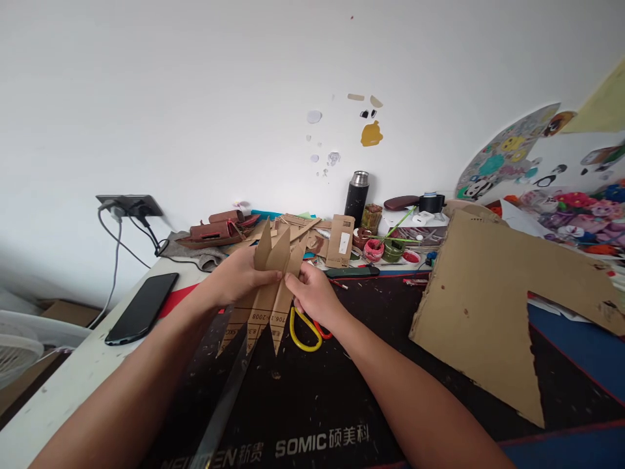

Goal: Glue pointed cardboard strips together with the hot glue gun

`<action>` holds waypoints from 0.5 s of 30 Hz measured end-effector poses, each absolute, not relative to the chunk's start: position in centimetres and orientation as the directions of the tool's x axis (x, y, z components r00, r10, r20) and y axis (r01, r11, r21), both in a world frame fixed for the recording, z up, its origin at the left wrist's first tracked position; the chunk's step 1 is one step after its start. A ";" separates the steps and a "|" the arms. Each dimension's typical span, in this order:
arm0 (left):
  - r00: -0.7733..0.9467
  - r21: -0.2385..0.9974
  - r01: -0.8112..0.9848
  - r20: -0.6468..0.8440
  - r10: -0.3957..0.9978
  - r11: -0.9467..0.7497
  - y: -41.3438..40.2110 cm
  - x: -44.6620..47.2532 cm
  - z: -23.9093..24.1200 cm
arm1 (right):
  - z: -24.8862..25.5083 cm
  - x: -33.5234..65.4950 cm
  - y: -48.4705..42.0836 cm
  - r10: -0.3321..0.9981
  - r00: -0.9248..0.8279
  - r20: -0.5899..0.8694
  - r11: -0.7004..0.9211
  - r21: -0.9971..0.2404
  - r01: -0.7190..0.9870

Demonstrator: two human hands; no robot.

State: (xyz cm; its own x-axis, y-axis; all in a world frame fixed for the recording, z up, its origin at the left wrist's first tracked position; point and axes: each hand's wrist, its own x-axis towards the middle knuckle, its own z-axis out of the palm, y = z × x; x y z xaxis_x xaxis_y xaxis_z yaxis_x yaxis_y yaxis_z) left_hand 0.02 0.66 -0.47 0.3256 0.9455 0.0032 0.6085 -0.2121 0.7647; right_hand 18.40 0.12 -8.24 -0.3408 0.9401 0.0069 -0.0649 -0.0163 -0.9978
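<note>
Both my hands hold a bunch of long pointed cardboard strips (273, 286) above a black desk mat (312, 404). My left hand (239, 277) grips the bunch from the left, fingers wrapped round it. My right hand (312, 293) pinches it from the right. The strips fan out upward and downward, with printed numbers on their lower ends. Yellow-handled scissors (303, 332) lie on the mat just under my right hand. A metal ruler (229, 391) lies slanted on the mat below the strips.
A large cut cardboard sheet (488, 299) lies at the right. A black phone (141, 306) rests on the white table at the left, near a wall socket (129, 206) with cables. Paint pots (385, 250), a black flask (357, 195), a brown model boat (215, 232) and cardboard scraps crowd the back edge.
</note>
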 end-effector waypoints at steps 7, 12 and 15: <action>0.228 0.550 0.796 0.111 0.967 -0.251 -1.3 2.0 0.1 | -9.6 17.8 -0.1 0.968 -0.234 0.089 0.083 -0.996 -0.033; 0.134 0.301 0.939 0.124 0.983 -0.166 -1.6 2.9 -0.9 | -10.5 17.7 0.3 0.968 -0.229 0.100 0.095 -0.995 -0.032; 0.202 0.422 0.875 0.123 0.972 -0.236 -0.7 2.4 -1.2 | -10.4 17.9 0.7 0.963 -0.263 0.064 0.053 -0.997 -0.049</action>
